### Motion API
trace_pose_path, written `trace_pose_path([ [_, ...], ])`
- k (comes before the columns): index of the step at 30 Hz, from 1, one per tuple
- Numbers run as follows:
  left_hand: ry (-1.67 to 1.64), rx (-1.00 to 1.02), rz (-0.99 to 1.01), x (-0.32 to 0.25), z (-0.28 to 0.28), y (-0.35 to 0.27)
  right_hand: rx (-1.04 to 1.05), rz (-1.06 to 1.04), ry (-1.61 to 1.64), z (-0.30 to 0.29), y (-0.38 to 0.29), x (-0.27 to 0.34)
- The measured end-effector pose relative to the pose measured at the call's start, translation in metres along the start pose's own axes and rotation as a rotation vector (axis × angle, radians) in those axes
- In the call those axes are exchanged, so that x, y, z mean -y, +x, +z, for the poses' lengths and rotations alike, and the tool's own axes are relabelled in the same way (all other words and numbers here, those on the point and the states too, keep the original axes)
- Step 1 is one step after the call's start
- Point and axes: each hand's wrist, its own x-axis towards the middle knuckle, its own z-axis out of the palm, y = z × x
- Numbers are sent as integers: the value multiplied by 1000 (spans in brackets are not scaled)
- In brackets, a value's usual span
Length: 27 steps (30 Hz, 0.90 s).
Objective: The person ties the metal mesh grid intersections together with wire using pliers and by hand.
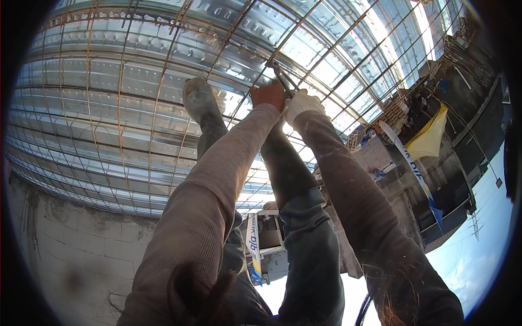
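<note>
Rusty steel reinforcing bars (164, 76) form a grid above ribbed, shiny metal decking (140, 75). My right hand (305, 105), in a whitish glove, is closed around the handles of metal pincers (282, 76). The jaws of the pincers are at a crossing of bars, ahead of both hands. Close beside it on the left is my left hand (268, 95), bare, with curled fingers near the pincers' handles; what lies inside them is hidden.
My boot (200, 98) rests on the bar grid at left; the other leg stands behind my hands. A block wall (94, 240) borders the decking at lower left. At right, beyond the deck edge, are a yellow cloth (430, 136), a printed banner (412, 167) and stacked blocks.
</note>
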Motion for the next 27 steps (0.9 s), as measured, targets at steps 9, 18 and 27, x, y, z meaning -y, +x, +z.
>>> trace_pose_path([
  [9,-38,70,-14,-9,-2,-1,17,-340,-389,-13,9,-4],
  [18,-1356,463,-121,69,13,8,885,-211,1462,23,24,-57],
  [27,-2179,899,18,83,26,-8,1473,-207,2672,105,16,-6],
])
